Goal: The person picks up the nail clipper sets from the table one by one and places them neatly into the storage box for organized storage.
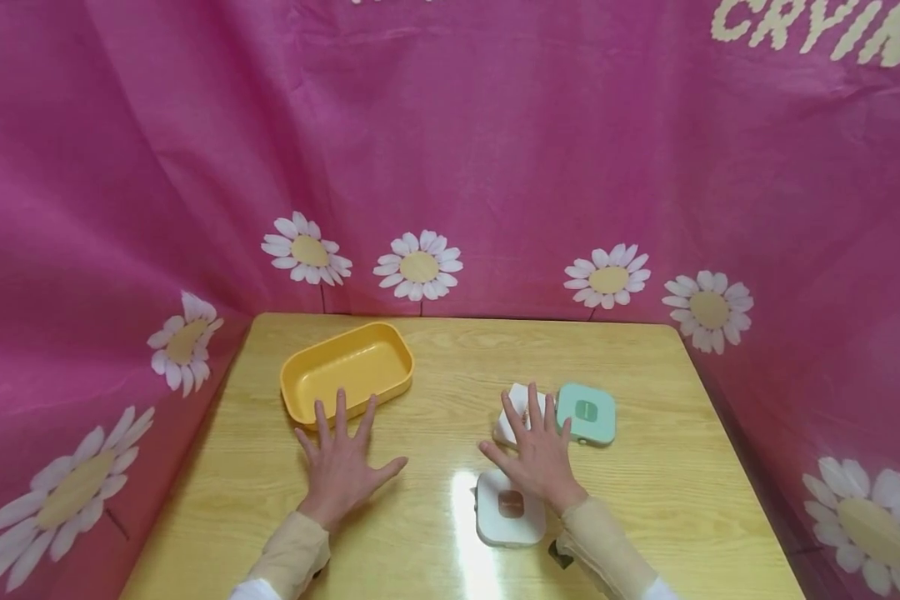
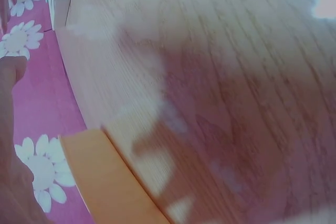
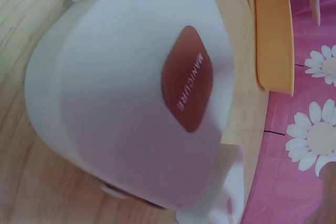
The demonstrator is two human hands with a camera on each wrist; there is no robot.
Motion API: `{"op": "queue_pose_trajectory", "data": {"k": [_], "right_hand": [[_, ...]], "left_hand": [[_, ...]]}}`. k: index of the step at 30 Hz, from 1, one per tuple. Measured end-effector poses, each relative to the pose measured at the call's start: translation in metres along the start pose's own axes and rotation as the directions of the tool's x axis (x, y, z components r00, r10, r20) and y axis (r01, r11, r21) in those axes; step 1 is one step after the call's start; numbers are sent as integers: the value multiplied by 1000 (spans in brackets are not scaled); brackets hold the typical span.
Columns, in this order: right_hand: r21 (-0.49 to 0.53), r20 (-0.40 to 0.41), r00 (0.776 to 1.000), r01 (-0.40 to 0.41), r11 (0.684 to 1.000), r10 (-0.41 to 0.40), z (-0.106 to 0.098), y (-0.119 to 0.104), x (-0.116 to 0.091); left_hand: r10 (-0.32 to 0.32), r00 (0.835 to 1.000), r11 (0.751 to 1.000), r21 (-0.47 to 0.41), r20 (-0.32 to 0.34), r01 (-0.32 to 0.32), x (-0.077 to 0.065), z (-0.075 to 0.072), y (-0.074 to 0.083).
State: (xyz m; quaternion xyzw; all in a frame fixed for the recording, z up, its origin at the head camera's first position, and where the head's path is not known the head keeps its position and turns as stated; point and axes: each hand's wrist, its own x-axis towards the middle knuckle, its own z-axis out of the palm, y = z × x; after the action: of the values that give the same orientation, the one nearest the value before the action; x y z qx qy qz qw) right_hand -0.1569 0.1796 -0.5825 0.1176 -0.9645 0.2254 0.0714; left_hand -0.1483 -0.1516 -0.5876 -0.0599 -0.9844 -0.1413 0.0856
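My left hand [image 1: 341,475], fingers spread wide, hovers over the table with its fingertips overlapping the near rim of a yellow tray [image 1: 300,364] in the head view. My right hand [image 1: 537,454] is spread too, above a white rounded-square case [image 1: 504,517] with a brown label. That label reads "MANICURE" on the case [image 3: 131,87] in the right wrist view. Beyond it lies a second white item [image 1: 508,425], partly hidden by my right fingers. Right beside that sits a mint green case [image 1: 596,414] with a darker green label. Neither hand holds anything.
The wooden table [image 1: 435,383] is enclosed on its far, left and right sides by a pink cloth [image 1: 495,150] printed with daisies. A bright light reflection [image 1: 468,533] shows on the tabletop left of the near white case.
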Motion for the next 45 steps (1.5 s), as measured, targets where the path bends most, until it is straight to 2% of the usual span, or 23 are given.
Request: {"op": "queue_pose_trajectory", "data": {"k": [11,18,23,26,31,36,39,45], "right_hand": [[45,65,996,-57,997,54,0,-3,11],[78,19,999,-36,996,35,7,0,19],[103,37,998,-50,993,46,15,0,23],[129,20,999,-37,991,35,20,-1,26],[179,-2,1000,-16,984,17,27,1,34],[217,-22,1000,-3,976,8,30,1,43],[274,-14,1000,2,962,1,28,-6,48],[406,-2,1000,14,914,-14,21,-26,63]], "left_hand": [[-53,999,998,-27,-1,53,6,0,-9],[-96,995,992,-83,5,96,4,3,-16],[-123,992,986,-114,-5,122,0,7,-23],[-145,989,981,-130,4,144,0,8,-27],[-215,976,961,-174,15,215,0,11,-31],[-272,962,936,-234,-4,264,2,13,-34],[-303,953,916,-276,-2,291,3,13,-37],[-355,934,871,-350,32,343,7,14,-45]]}}
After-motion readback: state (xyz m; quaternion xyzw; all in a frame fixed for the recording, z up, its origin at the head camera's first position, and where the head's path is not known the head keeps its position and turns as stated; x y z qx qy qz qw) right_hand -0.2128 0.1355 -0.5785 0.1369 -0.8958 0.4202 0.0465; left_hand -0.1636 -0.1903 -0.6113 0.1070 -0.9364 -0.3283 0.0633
